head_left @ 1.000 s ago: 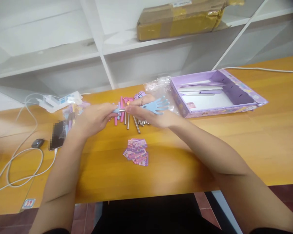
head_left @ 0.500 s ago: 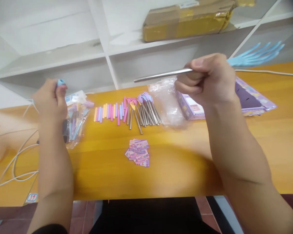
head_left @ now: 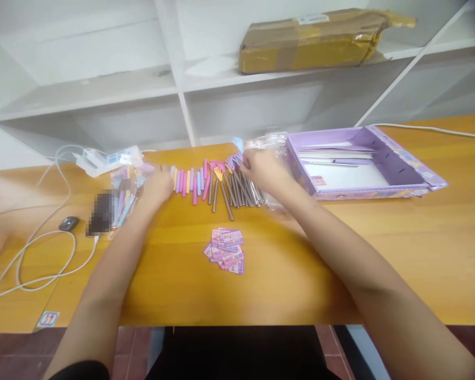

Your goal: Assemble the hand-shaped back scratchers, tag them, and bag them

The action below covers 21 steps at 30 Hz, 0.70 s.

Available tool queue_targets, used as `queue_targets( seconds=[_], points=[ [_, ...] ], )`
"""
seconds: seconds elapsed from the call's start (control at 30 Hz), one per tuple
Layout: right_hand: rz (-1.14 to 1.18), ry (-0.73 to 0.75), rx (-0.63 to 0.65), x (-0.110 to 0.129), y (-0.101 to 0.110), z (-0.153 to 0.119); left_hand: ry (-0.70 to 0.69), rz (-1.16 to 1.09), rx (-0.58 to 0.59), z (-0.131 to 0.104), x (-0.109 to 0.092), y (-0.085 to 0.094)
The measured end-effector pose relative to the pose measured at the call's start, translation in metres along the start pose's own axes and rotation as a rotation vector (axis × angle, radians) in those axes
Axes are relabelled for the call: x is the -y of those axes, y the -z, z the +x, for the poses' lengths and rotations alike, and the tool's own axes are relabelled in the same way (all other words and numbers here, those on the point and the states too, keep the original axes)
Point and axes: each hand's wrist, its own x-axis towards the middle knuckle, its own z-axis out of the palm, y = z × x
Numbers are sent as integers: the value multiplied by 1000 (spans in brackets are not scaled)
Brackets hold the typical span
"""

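Observation:
My left hand (head_left: 160, 183), blurred and with its fingers curled, is at the left end of a row of coloured handle grips (head_left: 193, 182). A pale blue grip (head_left: 172, 171) shows its end by those fingertips. Over the right side of a pile of back scratchers (head_left: 241, 187) with metal rods, my right hand (head_left: 262, 166) is closed. The blue hand-shaped head of a back scratcher (head_left: 238, 143) sticks out beyond its fingers; the rod is mostly hidden. A yellow-headed back scratcher (head_left: 219, 173) lies at the pile's left.
Purple-pink cards (head_left: 225, 250) lie in front. To the right is an open purple box (head_left: 301, 138); clear plastic wrap (head_left: 275, 140) lies beside it. On the left are a bag of grips (head_left: 122, 200), a phone, a black mouse (head_left: 68, 224), cables and a power strip (head_left: 89, 163).
Both hands have come down and inward to the table: the right with the blue back scratcher to the pile, the left with the blue grip to the row of grips.

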Motion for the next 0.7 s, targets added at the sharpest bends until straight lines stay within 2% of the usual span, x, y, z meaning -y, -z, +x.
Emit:
queue_targets(
  seconds=[0.1, 0.2, 0.3, 0.4, 0.5, 0.6, 0.7],
  points=[
    [-131, -7, 114, -4, -30, 4, 60, 72, 4, 2, 17, 8],
    [-162, 0, 114, -11, -39, 4, 139, 123, -37, 9, 47, 16],
    [-152, -8, 87, -16, -33, 3, 175, 155, -30, 14, 72, 15],
    [-102, -23, 60, -16, -23, 2, 175, 152, -20, 14, 83, 8],
    [-60, -24, 29, -13, -16, 2, 175, 70, -130, 12, 87, 7],
    [-41, 3, -42, -10, -9, 2, 94, -59, -289, 10, 93, 18],
    [-10, 34, -106, -5, 3, 0, -43, -111, -307, 8, 94, 38]
  ],
)
